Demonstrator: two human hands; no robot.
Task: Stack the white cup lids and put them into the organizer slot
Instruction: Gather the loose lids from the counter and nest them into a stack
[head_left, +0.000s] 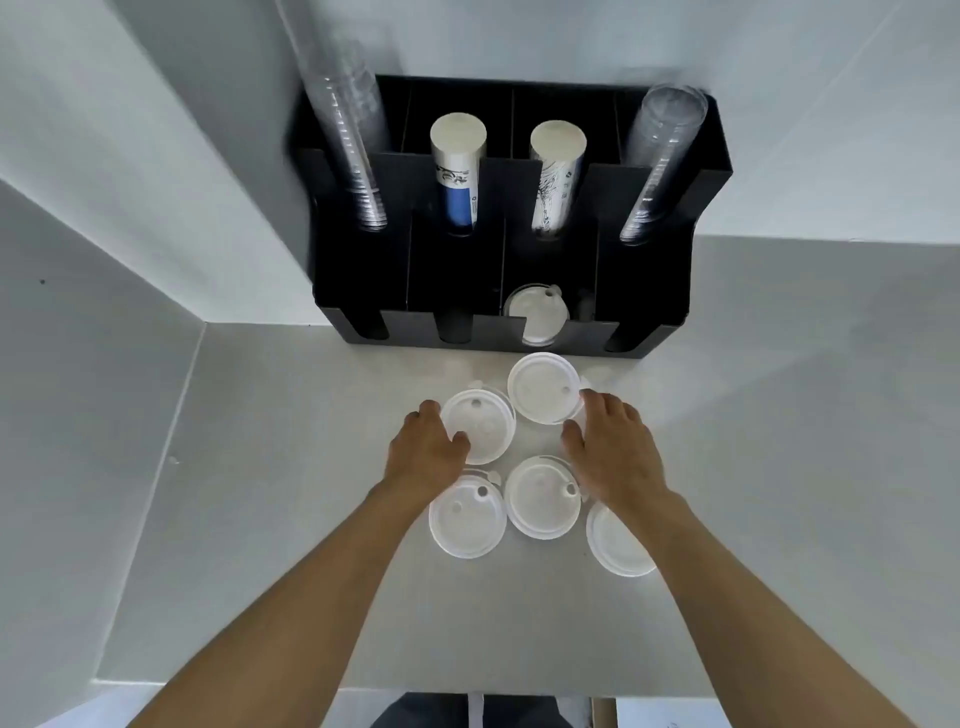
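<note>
Five thin lids (543, 387) lie loose on the counter (260, 467) before the organizer (644, 291); light, slippery, best pinched by rims. Left hand (423, 452) seems to clasp one; right hand (615, 452) hovers spread.

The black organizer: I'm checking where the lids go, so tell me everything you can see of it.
The black organizer looks like matte plastic and stands on the white counter against the wall. Its upper rear row has four slots: clear cup stacks in the outer two and paper cup stacks in the middle two. The lower front row has four notched slots; only the third from the left holds white lids, the others look empty. Neither hand touches it.
</note>
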